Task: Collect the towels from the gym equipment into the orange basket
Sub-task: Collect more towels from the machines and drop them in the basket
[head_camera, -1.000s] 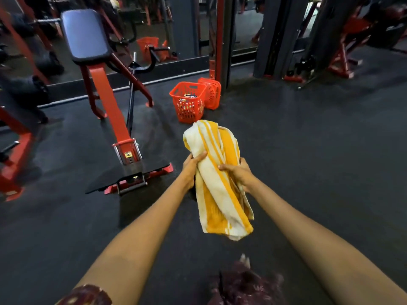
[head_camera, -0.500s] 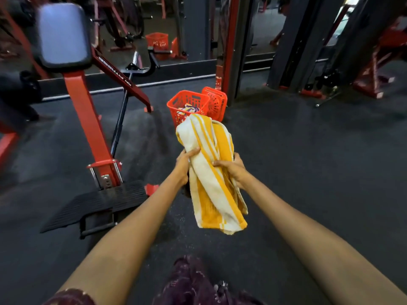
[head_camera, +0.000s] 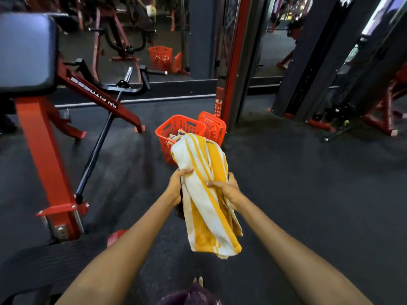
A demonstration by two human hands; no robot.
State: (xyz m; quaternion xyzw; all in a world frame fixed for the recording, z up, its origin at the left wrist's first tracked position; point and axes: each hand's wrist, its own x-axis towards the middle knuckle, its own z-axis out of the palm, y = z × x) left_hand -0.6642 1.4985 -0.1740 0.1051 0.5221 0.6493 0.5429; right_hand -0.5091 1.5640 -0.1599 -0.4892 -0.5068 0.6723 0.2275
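Both hands, left hand [head_camera: 178, 183] and right hand [head_camera: 226, 188], held the yellow towel [head_camera: 204, 194] bunched up; the orange basket [head_camera: 174, 130] sat just ahead, ready for it.

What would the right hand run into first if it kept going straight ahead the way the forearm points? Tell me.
Probably the orange basket on the floor. The right hand, gripping the yellow-and-white striped towel, points forward and slightly left toward it. Nothing else shows in between, though depth is hard to judge in this single view.

orange basket [head_camera: 176, 130] | nearer than before | towel [head_camera: 204, 190] top now overlaps its front rim
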